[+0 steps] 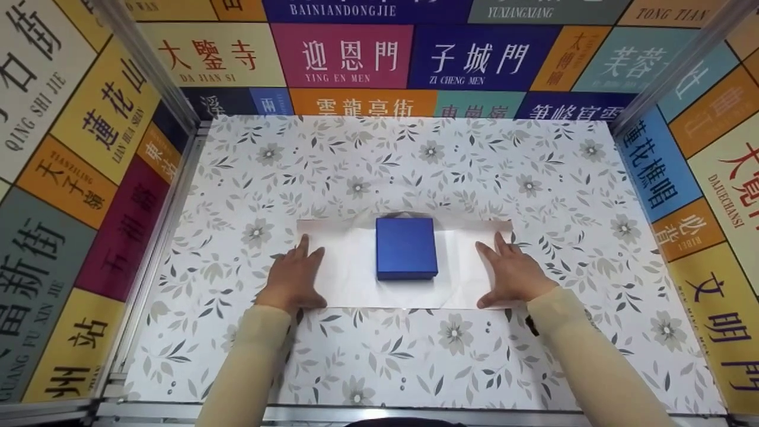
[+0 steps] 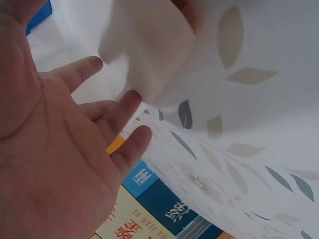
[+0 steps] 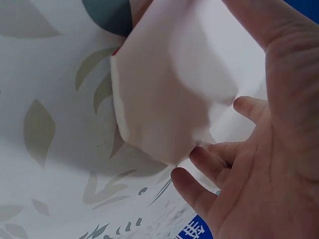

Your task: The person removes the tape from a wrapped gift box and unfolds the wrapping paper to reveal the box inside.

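Observation:
A square blue box sits on the middle of a wide strip of white paper, which is raised along its far edge. My left hand lies at the paper's left end, fingers spread and thumb near the front corner. At the right end, my right hand mirrors it with spread fingers. In the left wrist view, extended fingertips touch the paper end, which curves up. The right wrist view shows fingertips against the lifted right end. Neither hand touches the box.
The table has a white covering printed with grey leaves and flowers. Panels with coloured lettering stand at the back and both sides. A metal rail runs along the front edge.

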`<action>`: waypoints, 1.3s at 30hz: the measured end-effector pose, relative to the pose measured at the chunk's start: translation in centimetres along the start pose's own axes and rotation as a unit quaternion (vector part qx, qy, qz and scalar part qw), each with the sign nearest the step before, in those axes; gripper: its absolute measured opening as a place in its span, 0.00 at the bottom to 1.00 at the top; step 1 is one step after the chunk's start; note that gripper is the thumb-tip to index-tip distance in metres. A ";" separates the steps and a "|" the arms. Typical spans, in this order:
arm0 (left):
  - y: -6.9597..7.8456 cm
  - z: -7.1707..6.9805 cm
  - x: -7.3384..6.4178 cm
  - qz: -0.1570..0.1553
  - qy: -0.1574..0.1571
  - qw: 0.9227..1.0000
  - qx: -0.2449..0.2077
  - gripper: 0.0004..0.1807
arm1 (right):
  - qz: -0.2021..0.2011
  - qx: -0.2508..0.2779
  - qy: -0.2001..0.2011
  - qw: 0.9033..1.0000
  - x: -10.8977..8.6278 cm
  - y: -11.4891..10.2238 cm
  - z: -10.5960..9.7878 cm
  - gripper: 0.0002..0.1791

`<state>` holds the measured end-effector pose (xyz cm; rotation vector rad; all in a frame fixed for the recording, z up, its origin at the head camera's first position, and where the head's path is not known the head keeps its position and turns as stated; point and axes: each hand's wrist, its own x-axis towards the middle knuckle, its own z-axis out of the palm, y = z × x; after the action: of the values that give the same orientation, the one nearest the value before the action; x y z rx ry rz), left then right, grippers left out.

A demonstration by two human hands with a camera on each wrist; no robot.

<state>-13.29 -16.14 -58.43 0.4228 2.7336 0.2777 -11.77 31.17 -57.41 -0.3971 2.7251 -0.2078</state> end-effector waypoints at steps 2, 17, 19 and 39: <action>-0.3 0.1 0.2 0.003 -0.005 1.000 0.001 0.68 | -0.002 -0.001 0.000 1.000 -0.1 0.1 0.0 0.77; -0.2 -0.1 0.7 0.011 -0.020 1.000 0.010 0.68 | -0.013 -0.013 0.004 1.000 0.0 0.0 -0.2 0.73; -0.1 -0.3 0.7 0.012 -0.022 1.000 0.004 0.67 | -0.013 -0.014 0.004 1.000 -0.1 0.0 -0.4 0.72; 0.4 -3.7 0.0 0.055 0.142 0.977 -0.149 0.38 | -0.031 0.014 0.128 0.991 -1.7 0.4 -3.0 0.44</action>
<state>-14.57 -16.26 -54.88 0.4803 2.8783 0.8232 -11.48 32.34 -54.14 -0.4762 2.9598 -0.3353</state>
